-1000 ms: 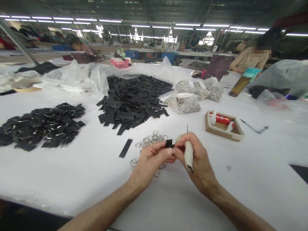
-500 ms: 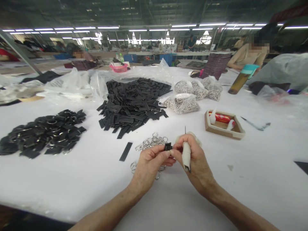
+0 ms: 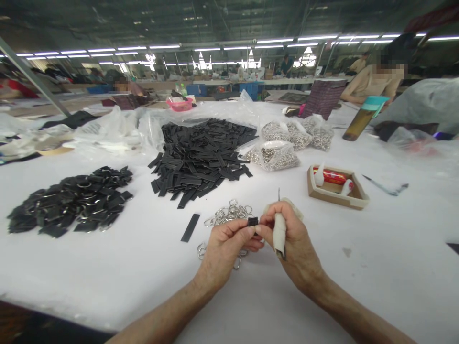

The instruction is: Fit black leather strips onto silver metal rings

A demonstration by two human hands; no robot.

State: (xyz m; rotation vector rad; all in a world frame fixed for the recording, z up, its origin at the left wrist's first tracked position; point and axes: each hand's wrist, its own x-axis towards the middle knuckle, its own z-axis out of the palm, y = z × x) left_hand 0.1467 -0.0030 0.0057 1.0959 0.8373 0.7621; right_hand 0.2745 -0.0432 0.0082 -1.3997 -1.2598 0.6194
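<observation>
Between thumb and fingers, my left hand (image 3: 225,243) pinches a small folded black strap (image 3: 253,221). My right hand (image 3: 290,239) has its thumb and fingertips at the strap's other side. A thin tool with a cloth-wrapped handle (image 3: 279,234) is also held in that hand, its narrow metal tip pointing up and away. Whether a ring sits inside the fold is hidden by the fingers. Just beyond my left hand lies a small heap of metal rings (image 3: 229,212), with a few more rings (image 3: 201,249) beside the wrist. A single flat black strap (image 3: 190,228) lies to the left.
A big pile of black straps (image 3: 201,157) fills the middle. Folded straps with rings form another pile (image 3: 71,200) at left. Bags of rings (image 3: 274,155), a cardboard tray (image 3: 337,198) with a red tube, thread snips (image 3: 389,188) and a bottle (image 3: 364,119) stand right. Co-workers sit beyond.
The folded strap's upright ends look closer together and lower between my fingers. Both hands stay nearly in place; the whole view has shifted slightly.
</observation>
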